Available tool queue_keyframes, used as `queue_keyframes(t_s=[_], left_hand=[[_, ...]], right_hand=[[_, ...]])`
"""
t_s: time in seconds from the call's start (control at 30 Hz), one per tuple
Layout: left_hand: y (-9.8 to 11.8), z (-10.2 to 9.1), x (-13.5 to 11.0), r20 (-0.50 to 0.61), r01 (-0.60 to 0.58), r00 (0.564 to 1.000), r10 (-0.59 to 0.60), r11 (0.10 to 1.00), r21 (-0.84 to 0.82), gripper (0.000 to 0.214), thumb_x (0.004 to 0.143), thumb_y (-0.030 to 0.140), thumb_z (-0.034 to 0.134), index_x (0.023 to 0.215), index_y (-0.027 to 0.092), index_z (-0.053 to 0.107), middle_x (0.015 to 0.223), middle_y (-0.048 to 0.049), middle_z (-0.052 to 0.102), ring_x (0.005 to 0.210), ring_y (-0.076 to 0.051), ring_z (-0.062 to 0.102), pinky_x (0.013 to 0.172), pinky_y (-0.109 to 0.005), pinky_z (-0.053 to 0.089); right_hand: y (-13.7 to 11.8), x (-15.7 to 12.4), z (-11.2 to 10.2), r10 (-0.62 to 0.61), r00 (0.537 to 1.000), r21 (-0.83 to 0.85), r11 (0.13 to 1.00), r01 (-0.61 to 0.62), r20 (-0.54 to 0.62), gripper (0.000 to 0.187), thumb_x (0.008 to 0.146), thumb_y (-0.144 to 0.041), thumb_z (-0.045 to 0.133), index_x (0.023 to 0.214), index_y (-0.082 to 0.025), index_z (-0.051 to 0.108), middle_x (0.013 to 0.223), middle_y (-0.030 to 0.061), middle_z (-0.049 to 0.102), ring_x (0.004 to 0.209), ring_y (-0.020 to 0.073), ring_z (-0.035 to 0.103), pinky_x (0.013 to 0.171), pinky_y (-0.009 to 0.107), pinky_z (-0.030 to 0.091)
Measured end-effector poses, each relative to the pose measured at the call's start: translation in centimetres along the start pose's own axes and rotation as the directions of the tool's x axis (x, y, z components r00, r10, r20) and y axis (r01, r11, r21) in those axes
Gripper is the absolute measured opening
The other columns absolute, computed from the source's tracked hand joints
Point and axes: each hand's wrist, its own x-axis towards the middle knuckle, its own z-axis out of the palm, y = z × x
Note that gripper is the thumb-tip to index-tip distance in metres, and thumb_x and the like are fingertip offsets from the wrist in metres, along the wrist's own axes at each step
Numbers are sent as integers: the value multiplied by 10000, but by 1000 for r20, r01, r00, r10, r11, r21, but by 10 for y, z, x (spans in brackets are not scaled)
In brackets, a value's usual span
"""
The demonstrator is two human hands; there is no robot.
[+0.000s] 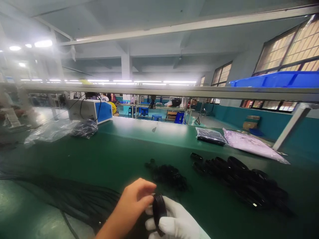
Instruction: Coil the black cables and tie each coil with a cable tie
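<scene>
Low in the view, a coil of black cable (pixel 159 210) stands on edge in my right hand (pixel 178 220). That hand wears a white glove, its thumb on the near side and its fingers around the coil. My bare left hand (pixel 136 199) comes in from the lower left. Its thumb tip meets the coil's upper left edge, and the bent forefinger is apart from the thumb, just above the coil. Beyond my hands lies a pile of small black pieces (pixel 170 176), too dark to make out.
Loose black cables (pixel 74 196) spread across the left of the green tabletop (pixel 119 149). Several black coils (pixel 239 179) are heaped at right. Bagged items (pixel 210 136) lie at the back right, near a shelf post (pixel 291 127). A blue-fronted machine (pixel 103 111) stands back left.
</scene>
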Motion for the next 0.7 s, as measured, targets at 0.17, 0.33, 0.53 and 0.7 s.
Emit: queue_keyframes(t_s=[0.17,0.33,0.53,0.7], left_hand=[[-5,-20,0,317,117,948,-22,951,-285,432,757,278,640,1186,240,607,1185,-48,607,1051,-231,559,896,-330,431],[-12,-12,4,328,134,945,12,898,-419,472,652,281,744,1105,196,642,1057,-55,662,1009,-245,583,849,-309,445],[-13,-5,7,65,95,994,-89,990,-108,352,747,305,635,1085,208,659,1113,-59,657,1072,-244,573,963,-344,424],[-39,-15,7,-39,131,990,-134,989,-70,382,829,453,536,1080,180,626,1118,-80,656,1054,-239,601,894,-317,484]], right_hand=[[0,0,0,62,989,151,985,-83,133,481,736,-359,733,1090,-54,619,974,116,597,833,189,602,723,266,449],[9,8,-11,171,979,215,958,-191,108,506,764,-513,645,1055,-100,613,949,109,630,732,178,623,652,251,434],[9,10,-8,-57,963,-410,910,-59,-264,656,640,-311,725,1214,-168,442,972,69,577,657,168,601,569,289,473],[-1,5,-22,-123,940,-550,832,-77,-318,641,661,-353,657,1240,-160,462,1124,113,561,755,207,644,664,335,519]])
